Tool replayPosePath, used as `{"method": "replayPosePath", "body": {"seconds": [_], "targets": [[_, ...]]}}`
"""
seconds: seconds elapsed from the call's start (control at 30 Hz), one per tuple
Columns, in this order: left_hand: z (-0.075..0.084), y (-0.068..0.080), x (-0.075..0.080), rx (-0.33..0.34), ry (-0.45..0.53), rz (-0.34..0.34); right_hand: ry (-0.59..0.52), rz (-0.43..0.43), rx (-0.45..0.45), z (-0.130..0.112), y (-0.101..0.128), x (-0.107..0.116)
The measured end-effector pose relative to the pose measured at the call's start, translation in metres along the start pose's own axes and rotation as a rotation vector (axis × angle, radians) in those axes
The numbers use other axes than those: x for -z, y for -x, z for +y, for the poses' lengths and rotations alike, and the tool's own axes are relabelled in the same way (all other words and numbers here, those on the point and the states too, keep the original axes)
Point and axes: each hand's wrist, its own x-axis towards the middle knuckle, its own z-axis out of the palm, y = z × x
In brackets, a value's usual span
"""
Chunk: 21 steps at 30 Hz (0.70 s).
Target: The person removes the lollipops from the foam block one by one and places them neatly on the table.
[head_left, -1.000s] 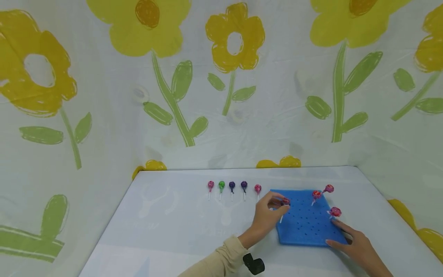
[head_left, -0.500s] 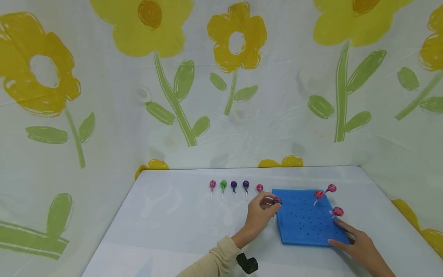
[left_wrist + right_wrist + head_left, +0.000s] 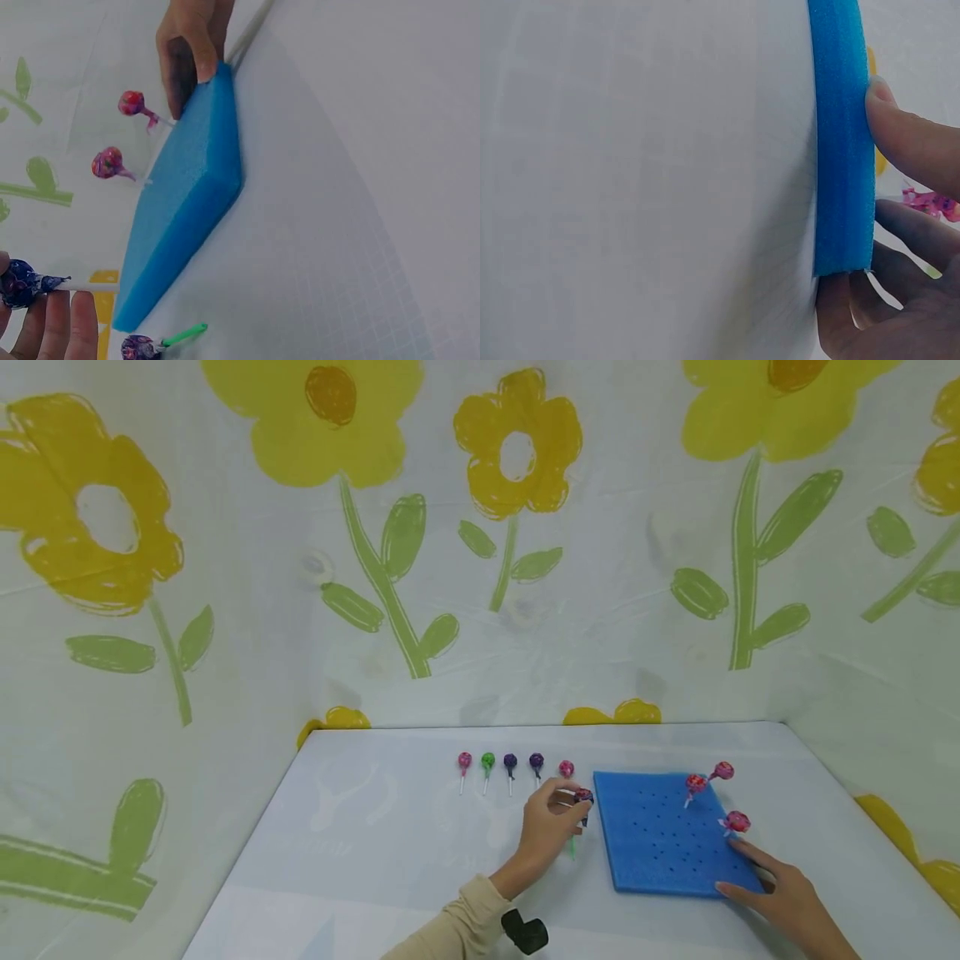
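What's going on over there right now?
A person's left hand holds a dark lollipop beside the left edge of a blue board. The right hand grips the board's near right corner. Three lollipops stick up at the board's right side, and a row of five lies on the table, toward the back.

Matt foam block (image 3: 180,195), glossy lollipop wrapper (image 3: 19,285)

The left forearm (image 3: 450,920) slants up from the bottom — its left hand (image 3: 543,831) holds a pinch, thumb beneath fingertip. At lower right, the right hand (image 3: 780,895) reaches inward — thumb and forefinger (image 3: 753,853) spread apart.
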Motion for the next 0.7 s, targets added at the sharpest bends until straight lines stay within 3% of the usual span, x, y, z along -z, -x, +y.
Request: {"method": "replayPosePath", "body": {"seconds": [0.27,0.5,0.7], "targets": [[0.016,0.006,0.012,0.037,0.007,0.024,0.005,0.008,0.014,0.008,-0.006,-0.003],[-0.010,-0.001,0.024,0.063,-0.011,0.049,0.027,0.000,0.014,-0.008,0.004,0.002],[-0.007,-0.001,0.034,0.102,-0.017,0.050,0.039,-0.005,0.023,-0.027,0.018,0.010]]}}
